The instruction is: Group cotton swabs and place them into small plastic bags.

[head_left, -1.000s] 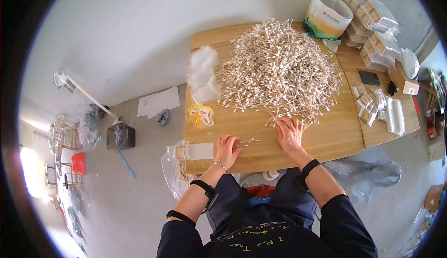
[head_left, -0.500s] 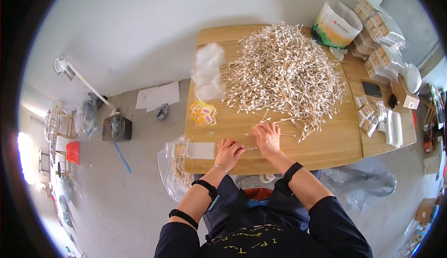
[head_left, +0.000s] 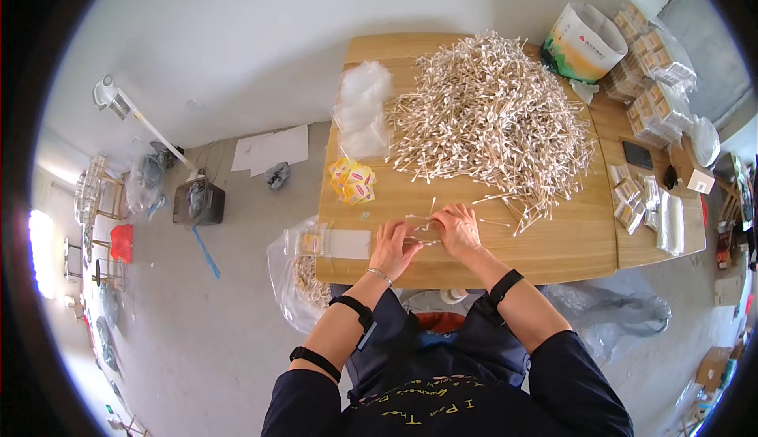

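Close together over the front of the wooden table (head_left: 513, 259), both my hands are at work on a few cotton swabs (head_left: 422, 241). My left hand (head_left: 392, 249) is closed, with swab ends sticking out between thumb and fingers toward the right. My right hand (head_left: 456, 230) is also closed, fingers bent round swabs whose tips show on its left side; how many it holds is hidden. Behind the hands rises a large heap of loose cotton swabs (head_left: 489, 113). Left of my left hand lie a white strip (head_left: 349, 243) and a clear packet with a yellowish label (head_left: 313, 242).
Yellow-and-white printed slips (head_left: 352, 180) and clear plastic bags (head_left: 365, 109) lie along the table's left side. A printed tub (head_left: 583, 42), stacked wrapped packs (head_left: 659, 58) and a black phone (head_left: 636, 154) stand or lie at the right. A plastic sack (head_left: 288, 279) hangs at the front left edge.
My left hand has turned and risen slightly, with more swab ends showing between the hands. My right hand has shifted slightly right. The whole view has tilted a little.
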Motion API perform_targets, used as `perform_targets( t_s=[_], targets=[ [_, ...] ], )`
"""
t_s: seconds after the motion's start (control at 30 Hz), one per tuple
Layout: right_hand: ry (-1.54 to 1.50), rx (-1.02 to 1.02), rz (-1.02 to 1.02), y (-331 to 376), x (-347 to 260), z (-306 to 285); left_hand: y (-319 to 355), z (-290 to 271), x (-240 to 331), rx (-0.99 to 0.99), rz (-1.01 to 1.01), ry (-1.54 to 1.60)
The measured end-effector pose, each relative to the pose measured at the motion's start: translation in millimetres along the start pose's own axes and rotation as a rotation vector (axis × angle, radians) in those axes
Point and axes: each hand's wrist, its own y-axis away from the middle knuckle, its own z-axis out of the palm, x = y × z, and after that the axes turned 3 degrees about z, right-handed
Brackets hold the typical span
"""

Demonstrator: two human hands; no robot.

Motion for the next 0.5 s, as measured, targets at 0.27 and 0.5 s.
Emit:
perform_targets(
  t_s=[0.27,0.5],
  targets=[
    [0.08,0.039,0.189,-18.3,21.5,-22.7,-5.4,-3.7,2.8,-0.015,-0.006,-0.062],
    [0.074,-0.114,0.042,-11.5,-8.3,-19.3,-3.5,-0.9,-9.8,-0.106,0.072,-0.107]
  ],
)
